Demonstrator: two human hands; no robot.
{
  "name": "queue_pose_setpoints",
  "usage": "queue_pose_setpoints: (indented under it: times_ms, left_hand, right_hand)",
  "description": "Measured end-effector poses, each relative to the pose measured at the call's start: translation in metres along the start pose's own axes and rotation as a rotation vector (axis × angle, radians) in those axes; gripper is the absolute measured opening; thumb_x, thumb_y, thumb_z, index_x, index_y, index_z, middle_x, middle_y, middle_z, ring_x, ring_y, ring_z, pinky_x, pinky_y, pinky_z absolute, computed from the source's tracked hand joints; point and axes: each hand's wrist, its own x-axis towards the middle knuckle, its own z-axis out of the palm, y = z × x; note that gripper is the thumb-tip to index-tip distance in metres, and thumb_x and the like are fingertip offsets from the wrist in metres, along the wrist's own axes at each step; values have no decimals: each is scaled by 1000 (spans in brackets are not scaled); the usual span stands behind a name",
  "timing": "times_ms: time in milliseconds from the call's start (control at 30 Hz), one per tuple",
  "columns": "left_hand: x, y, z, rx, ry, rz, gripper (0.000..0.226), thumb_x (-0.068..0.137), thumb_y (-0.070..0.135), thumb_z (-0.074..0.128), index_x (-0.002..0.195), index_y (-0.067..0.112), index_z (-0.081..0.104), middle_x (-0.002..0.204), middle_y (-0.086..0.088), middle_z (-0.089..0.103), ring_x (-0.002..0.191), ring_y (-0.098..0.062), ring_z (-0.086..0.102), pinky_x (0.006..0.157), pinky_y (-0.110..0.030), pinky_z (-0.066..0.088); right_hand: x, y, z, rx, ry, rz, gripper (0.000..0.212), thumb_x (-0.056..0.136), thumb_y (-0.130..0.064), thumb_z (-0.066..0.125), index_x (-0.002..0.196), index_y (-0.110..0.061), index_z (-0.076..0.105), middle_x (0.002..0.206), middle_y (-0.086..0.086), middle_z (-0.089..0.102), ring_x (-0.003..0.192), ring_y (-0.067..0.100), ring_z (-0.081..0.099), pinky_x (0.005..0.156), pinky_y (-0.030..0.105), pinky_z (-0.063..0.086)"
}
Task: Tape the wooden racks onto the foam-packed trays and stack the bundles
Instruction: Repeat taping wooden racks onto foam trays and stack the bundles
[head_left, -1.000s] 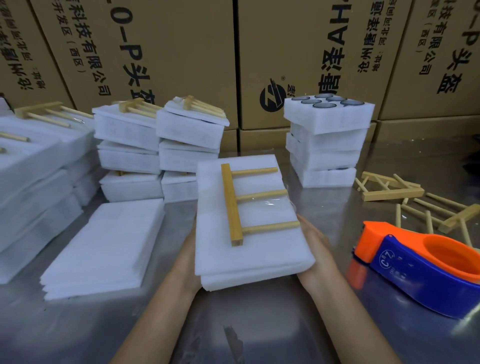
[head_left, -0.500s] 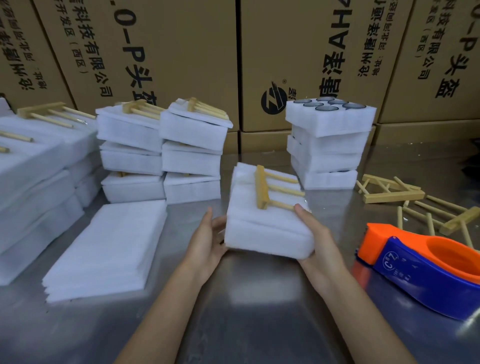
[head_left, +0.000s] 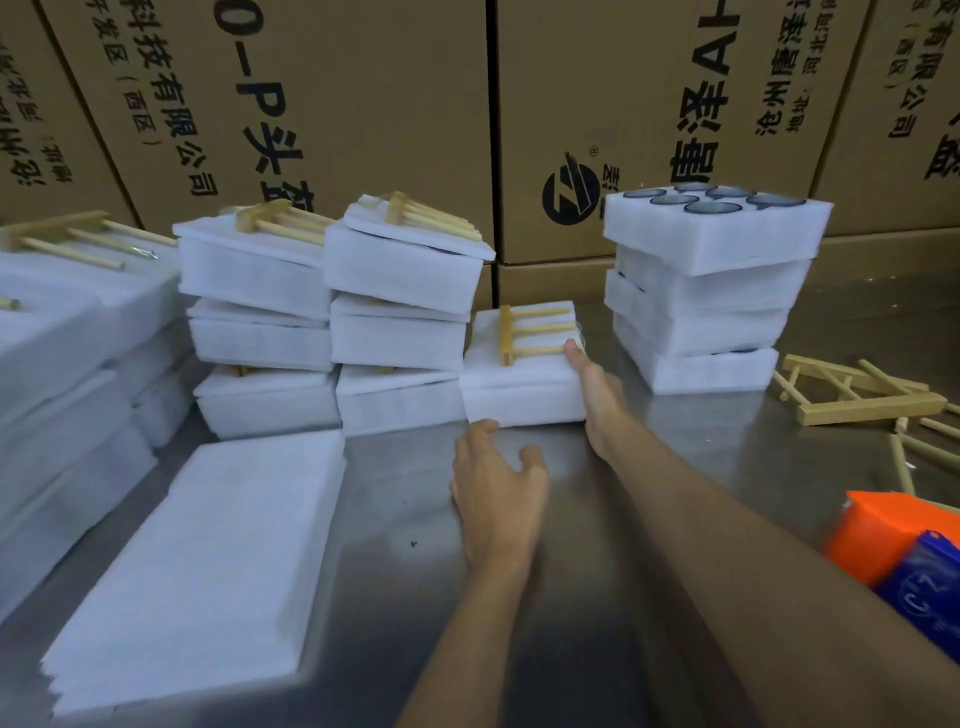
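- The taped bundle sits on the steel bench, touching the right-hand stack of finished bundles, its wooden rack on top
- Right hand lies along the bundle's right side, fingers straight, a fingertip on the rack's nearest peg
- Left hand hovers just before the bundle's front edge, grip loosely spread, holding nothing
- Foam-packed trays stand stacked on the right, loose wooden racks beside them
- Foam sheets lie near left; orange-and-blue tape dispenser at right edge
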Motion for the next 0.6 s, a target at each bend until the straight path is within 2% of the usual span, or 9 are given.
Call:
queue_pose_setpoints:
  times_ms: [33,133,200,267,333,400,467,533,600]
  left_hand:
    - [1,1,1,89,-25,14,42,88,30,56,129,24,48,132,4,49,125,-21,46,109,-36,32]
    - [2,2,2,213,-87,29,40,87,34,54,126,28,47,131,5,48,124,-21,42,109,-36,28]
    - [2,2,1,225,-99,40,37,88,32,53,124,28,48,129,5,49,124,-19,43,109,-35,27]
    - [2,1,-1,241,-108,55,34,89,29,52,123,28,49,128,5,49,125,-18,43,110,-35,26]
    - [2,2,-2,248,-114,60,32,90,27,51,121,27,50,127,4,49,125,-18,44,110,-35,26]
    - [1,2,-3,253,-114,76,31,91,25,51,121,27,51,126,4,50,124,-18,44,110,-34,26]
    - [1,1,-4,251,-122,85,31,91,23,51,122,26,52,127,2,50,124,-18,45,109,-35,26]
    - [1,0,-4,258,-124,95,31,92,22,52,122,25,52,127,1,50,123,-20,46,109,-36,27]
    - [1,-1,-3,270,-119,101,31,91,21,52,122,25,53,126,0,50,122,-20,45,109,-36,27]
  right_hand:
    - [11,-1,3,-46,-33,18,62,77,-61,68,117,-15,63,114,4,68,97,20,66,80,32,52]
    - [35,-6,5,-247,-95,80,77,82,-70,57,134,-13,52,125,5,61,107,23,60,97,37,47]
    - [37,-9,4,-487,-33,23,74,87,-70,48,129,-10,57,122,6,60,110,27,57,97,37,45]
    - [32,-13,4,-735,109,-204,62,94,-59,46,116,-6,68,119,14,64,116,33,55,99,38,44]
    - [17,-22,6,-906,227,-517,41,97,-41,50,112,-8,69,119,14,63,119,32,50,99,37,42]
    - [0,-43,8,-934,312,-786,28,92,-24,54,114,-13,66,119,9,58,117,27,47,96,36,38]
    - [-15,-76,3,-915,452,-989,30,82,-18,53,110,-17,64,113,4,56,111,24,47,89,34,32]
    - [-21,-114,-13,-911,624,-1091,30,77,-20,51,105,-17,60,109,4,54,107,24,48,86,33,27]
    - [-13,-147,-41,-1026,755,-1012,32,80,-25,48,108,-12,56,114,11,53,111,29,47,94,39,29]
